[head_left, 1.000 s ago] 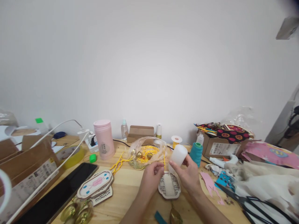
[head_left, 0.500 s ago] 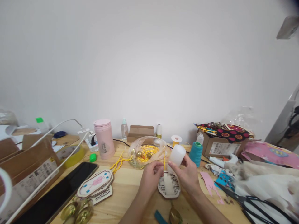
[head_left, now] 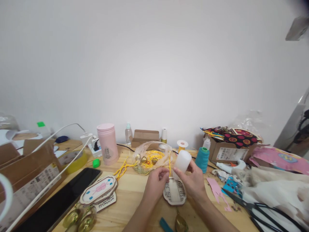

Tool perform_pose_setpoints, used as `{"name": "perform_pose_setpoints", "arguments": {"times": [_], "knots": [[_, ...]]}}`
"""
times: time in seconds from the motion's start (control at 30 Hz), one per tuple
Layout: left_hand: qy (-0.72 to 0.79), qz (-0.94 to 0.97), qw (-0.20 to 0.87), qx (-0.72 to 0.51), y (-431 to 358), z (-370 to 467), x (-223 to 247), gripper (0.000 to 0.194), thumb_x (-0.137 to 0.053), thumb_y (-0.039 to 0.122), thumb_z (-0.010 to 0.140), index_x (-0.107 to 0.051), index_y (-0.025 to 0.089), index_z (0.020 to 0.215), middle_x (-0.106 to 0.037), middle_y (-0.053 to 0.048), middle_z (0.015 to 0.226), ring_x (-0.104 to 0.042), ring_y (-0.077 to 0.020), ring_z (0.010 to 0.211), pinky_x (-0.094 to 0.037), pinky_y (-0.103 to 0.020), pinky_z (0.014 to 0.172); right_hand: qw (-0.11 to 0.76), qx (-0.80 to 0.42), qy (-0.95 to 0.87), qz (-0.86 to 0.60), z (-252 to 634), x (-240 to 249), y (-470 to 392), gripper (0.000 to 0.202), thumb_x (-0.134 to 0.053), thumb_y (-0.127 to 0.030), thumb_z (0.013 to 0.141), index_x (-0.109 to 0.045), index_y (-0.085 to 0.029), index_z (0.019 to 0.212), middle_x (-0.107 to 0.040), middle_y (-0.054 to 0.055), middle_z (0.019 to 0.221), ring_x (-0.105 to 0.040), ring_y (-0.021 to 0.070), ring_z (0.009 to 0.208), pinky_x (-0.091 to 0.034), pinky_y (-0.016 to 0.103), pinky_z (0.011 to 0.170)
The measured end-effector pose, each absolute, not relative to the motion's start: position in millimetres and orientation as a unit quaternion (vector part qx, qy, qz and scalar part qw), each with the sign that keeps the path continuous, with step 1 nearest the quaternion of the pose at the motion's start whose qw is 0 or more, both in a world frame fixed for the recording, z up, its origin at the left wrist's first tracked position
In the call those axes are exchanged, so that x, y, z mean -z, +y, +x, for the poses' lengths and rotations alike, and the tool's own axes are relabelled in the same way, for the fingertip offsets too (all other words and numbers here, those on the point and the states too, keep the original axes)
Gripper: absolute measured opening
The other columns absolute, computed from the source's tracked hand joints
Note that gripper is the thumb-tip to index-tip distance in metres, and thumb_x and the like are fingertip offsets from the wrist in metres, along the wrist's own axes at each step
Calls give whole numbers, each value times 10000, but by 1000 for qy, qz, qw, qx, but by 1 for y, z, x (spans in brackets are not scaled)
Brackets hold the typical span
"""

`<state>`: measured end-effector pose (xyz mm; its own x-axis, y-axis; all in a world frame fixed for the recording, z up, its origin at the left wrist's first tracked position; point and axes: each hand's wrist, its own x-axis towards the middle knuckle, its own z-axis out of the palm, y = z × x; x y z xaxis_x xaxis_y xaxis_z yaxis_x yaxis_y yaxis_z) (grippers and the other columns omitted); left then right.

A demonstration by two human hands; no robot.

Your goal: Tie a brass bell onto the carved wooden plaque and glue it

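In my right hand (head_left: 193, 180) is a white translucent bottle (head_left: 182, 161), held tilted with its base up and its lower end over a wooden plaque (head_left: 174, 193). The plaque lies on the table, with a pale centre and a dark fretwork border. My left hand (head_left: 156, 183) is closed at the plaque's upper left edge, thumb and fingertips together; what they pinch is hidden. A yellow cord (head_left: 169, 164) runs up behind the plaque. Below it lie a brass-coloured bell (head_left: 180, 223) and a teal strip (head_left: 165, 224).
On the left are stacked decorated plaques (head_left: 100, 190), gold bells (head_left: 77, 219), a phone (head_left: 62, 196) and a pink tumbler (head_left: 107, 145). Behind my hands sits a plastic bag (head_left: 152, 158) of yellow cords. Teal thread (head_left: 201, 160) and black-handled scissors (head_left: 263, 209) are at the right.
The white bottle sits very slightly lower in my right hand. My left hand and the plaque have stayed in place.
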<state>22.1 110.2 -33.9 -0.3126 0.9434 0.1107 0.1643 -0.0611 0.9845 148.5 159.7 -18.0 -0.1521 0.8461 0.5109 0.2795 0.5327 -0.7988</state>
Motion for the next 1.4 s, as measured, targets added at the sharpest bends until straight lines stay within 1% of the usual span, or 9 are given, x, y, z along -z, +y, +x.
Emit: {"name": "perform_pose_setpoints", "arguments": {"times": [0.13,0.3,0.43,0.7,0.87,1.1,1.27,1.4], "knots": [[589,475,350,-552,111,21,36,216,-525,276,672,-609,119,794,-630,-52,684,-557,-157,598,-441,-275,577,501,-246,-728,-399,148,20,160,332,-601,-383,628,-558,-142,853,-610,53,735,-547,188,645,-439,288,565],[588,481,347,-551,111,21,36,204,-520,268,675,-613,116,776,-625,-46,665,-549,-152,592,-436,-267,572,498,-206,-747,-390,149,21,159,307,-588,-389,638,-555,-145,820,-592,42,702,-523,178,633,-430,286,569],[593,477,346,-549,110,21,34,212,-519,267,675,-614,109,780,-613,-41,635,-545,-153,584,-432,-267,567,507,-211,-742,-384,150,20,158,298,-577,-379,653,-549,-148,839,-596,45,722,-528,177,642,-432,285,577],[591,482,345,-547,110,22,34,201,-525,279,675,-616,121,761,-621,-38,642,-542,-152,583,-430,-261,563,500,-185,-756,-380,150,18,156,277,-588,-380,637,-551,-154,794,-598,38,701,-530,177,628,-433,285,569],[592,483,343,-547,111,21,35,201,-522,276,674,-619,119,756,-623,-38,634,-544,-152,579,-428,-258,554,501,-192,-757,-373,150,18,156,276,-588,-366,636,-563,-149,806,-605,41,701,-532,172,621,-433,278,561],[591,482,345,-548,111,21,35,218,-521,274,671,-623,113,777,-628,-46,640,-548,-156,588,-432,-266,568,493,-209,-748,-392,150,21,160,333,-581,-396,646,-558,-142,861,-604,49,736,-534,179,646,-432,285,578],[592,477,345,-550,111,20,37,226,-526,284,667,-623,119,786,-640,-49,671,-559,-158,598,-435,-267,575,498,-213,-746,-387,150,21,160,320,-585,-396,638,-567,-146,836,-609,46,721,-538,179,635,-432,281,566],[592,479,345,-550,111,21,36,218,-530,297,665,-625,120,751,-632,-43,634,-553,-158,578,-432,-268,561,495,-215,-749,-385,151,20,159,315,-587,-389,636,-569,-144,833,-611,48,718,-538,179,633,-433,281,563]]}}
